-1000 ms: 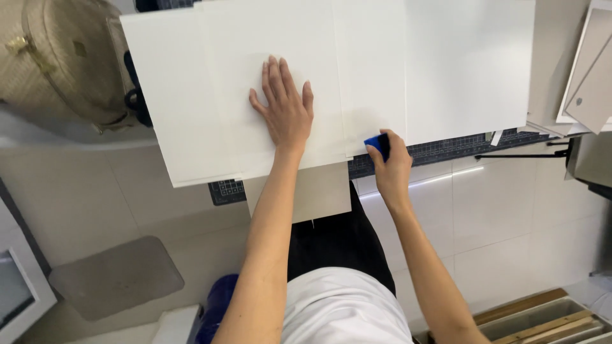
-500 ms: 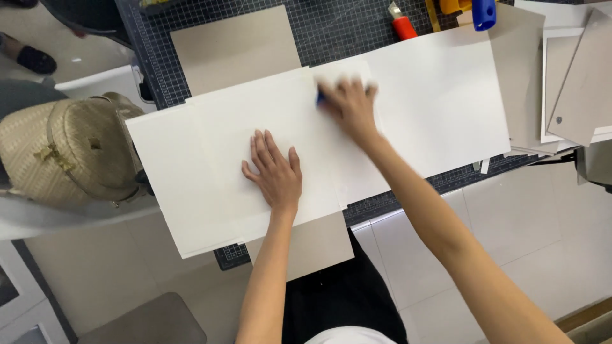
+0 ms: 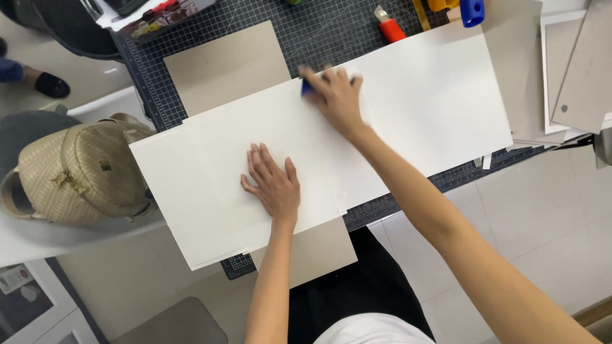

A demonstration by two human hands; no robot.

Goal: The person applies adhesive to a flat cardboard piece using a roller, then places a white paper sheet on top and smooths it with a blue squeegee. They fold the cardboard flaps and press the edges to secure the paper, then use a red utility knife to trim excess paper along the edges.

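The left hand (image 3: 273,183) lies flat and open, palm down with fingers spread, pressing on the near part of a large white sheet (image 3: 408,108) that covers much of the worktop. The right hand (image 3: 336,97) reaches further out along the same sheet and is closed around a small blue tool (image 3: 307,86) (only a corner of it shows past the fingers, and the hand is blurred), held against the sheet's far edge.

The white sheet lies lengthwise across a dark gridded cutting mat (image 3: 306,32), its left end hanging out past the mat's edge. A grey-brown board (image 3: 223,64) sticks out from under the sheet on the far side, and another piece of the same board (image 3: 315,251) shows below its near edge, just beside the left forearm.

On the mat beyond the sheet lie a red-handled knife (image 3: 390,25) and a blue handle (image 3: 472,11). To the right, more grey boards (image 3: 583,64) are stacked at the edge of the worktop. To the left, apart from the sheet, a woven beige bag (image 3: 80,172) sits on a lower white surface.
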